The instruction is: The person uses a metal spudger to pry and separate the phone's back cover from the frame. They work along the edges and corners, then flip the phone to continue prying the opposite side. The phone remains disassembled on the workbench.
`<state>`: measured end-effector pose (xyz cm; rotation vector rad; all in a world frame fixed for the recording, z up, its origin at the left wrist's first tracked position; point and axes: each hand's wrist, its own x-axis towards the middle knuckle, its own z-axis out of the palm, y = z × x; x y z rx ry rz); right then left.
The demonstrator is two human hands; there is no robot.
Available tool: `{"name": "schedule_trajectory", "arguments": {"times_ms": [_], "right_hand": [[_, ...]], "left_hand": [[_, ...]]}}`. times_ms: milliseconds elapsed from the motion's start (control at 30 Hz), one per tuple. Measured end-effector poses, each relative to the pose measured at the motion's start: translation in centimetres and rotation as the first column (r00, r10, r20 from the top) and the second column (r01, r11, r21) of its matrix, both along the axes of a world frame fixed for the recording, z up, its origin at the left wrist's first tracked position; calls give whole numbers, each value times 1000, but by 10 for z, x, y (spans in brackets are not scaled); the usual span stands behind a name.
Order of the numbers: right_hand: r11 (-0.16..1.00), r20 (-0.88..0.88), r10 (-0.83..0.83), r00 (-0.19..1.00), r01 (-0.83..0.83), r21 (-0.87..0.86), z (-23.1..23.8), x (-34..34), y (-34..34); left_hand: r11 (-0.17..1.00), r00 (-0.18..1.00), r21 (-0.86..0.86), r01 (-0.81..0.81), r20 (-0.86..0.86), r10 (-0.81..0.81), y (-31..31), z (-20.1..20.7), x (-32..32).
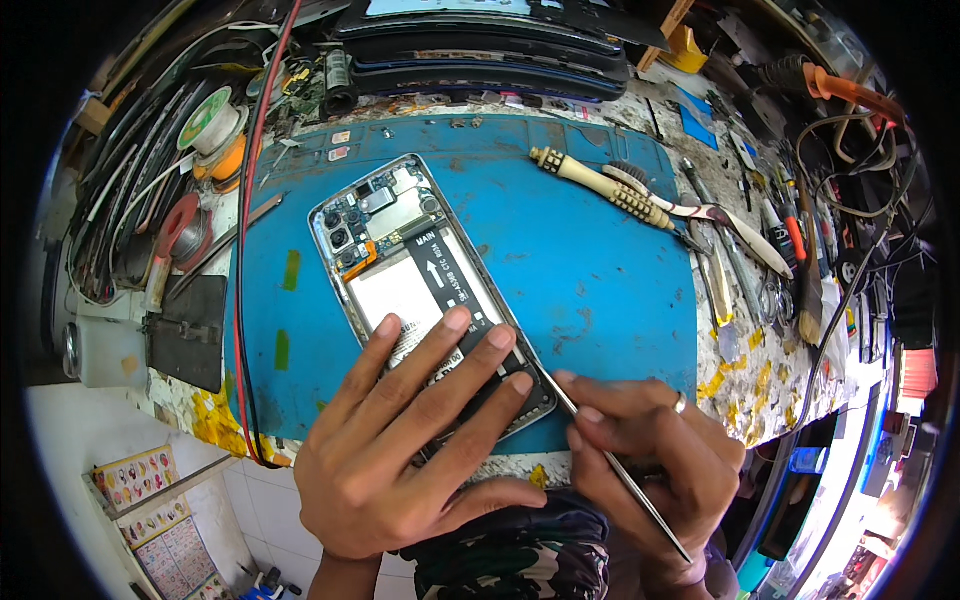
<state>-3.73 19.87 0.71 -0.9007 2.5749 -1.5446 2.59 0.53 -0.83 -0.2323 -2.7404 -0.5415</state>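
Note:
An opened smartphone (408, 180) lies tilted on a blue work mat (610, 320), its back cover off. Its circuit board, camera lenses (338, 238), an orange flex cable (359, 262) and a white battery (392, 292) show, with a black strip (432, 268) running over the battery. My left hand (405, 450) lies flat across the phone's lower half, fingers spread, hiding part of the battery. In my right hand (650, 440) is a slim metal tool (632, 485). Its tip meets the phone's lower right edge; whether it is inside the seam I cannot tell.
Red and black cables (243, 250) cross the mat's left side. Solder spools (185, 232) stand beyond them. A cream-handled tool (600, 187) and a brush (735, 222) lie at right, near several hand tools. Stacked dark panels (480, 75) sit at the back.

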Motion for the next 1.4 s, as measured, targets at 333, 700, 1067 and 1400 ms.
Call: {"name": "schedule_trajectory", "arguments": {"times_ms": [333, 700, 1067, 1400], "right_hand": [[1000, 25, 3, 1000, -4, 27, 2, -3, -1], [999, 3, 23, 1000, -23, 32, 7, -8, -2], [999, 84, 5, 996, -1, -48, 2, -10, -6], [998, 105, 12, 994, -5, -66, 1, -12, -5]], "left_hand": [[1000, 1000, 1, 19, 7, -19, -1, 1, 0], [1000, 1000, 2, 18, 17, -18, -1, 2, 0], [998, 1000, 68, 9, 4, -9, -1, 1, 1], [998, 1000, 62, 9, -13, -8, 0, -1, 0]]}}
